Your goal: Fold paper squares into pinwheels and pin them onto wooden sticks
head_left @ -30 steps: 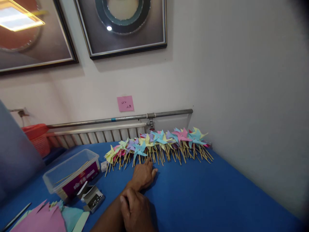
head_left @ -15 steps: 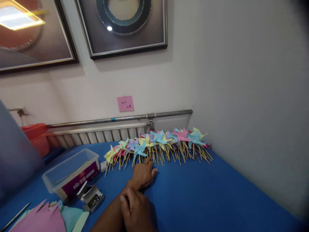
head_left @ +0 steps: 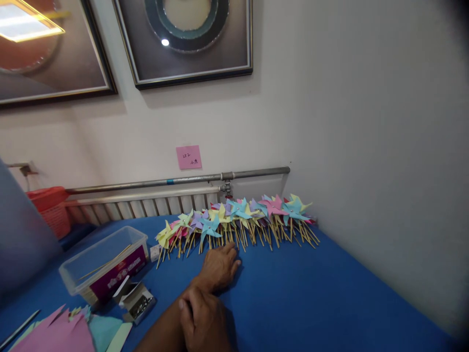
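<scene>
My left hand [head_left: 220,266] lies palm down on the blue tabletop, holding nothing, its fingers loosely stretched towards the wooden sticks of a row of paper pinwheels [head_left: 240,209]. The pinwheels are yellow, blue, purple and pink and lie against the wall side. Across my left forearm [head_left: 172,318] rests my right hand [head_left: 205,318], fingers curled over it near the wrist. Left of my arm stands an opened small box [head_left: 135,300] of shiny metal pins or fasteners. Behind it is a clear plastic tub [head_left: 104,261] with a few thin sticks inside.
Cut pink and pale green paper sheets [head_left: 60,332] lie at the lower left, beside a pen-like dark stick [head_left: 20,330]. A small white box [head_left: 155,253] touches the tub's corner. Beyond the table are a radiator [head_left: 146,205], a pipe [head_left: 183,180] and a red basket [head_left: 51,210].
My left hand has shifted slightly back from the pinwheel sticks, its fingers a little flatter. My right hand stays on the forearm. The whole view has moved slightly.
</scene>
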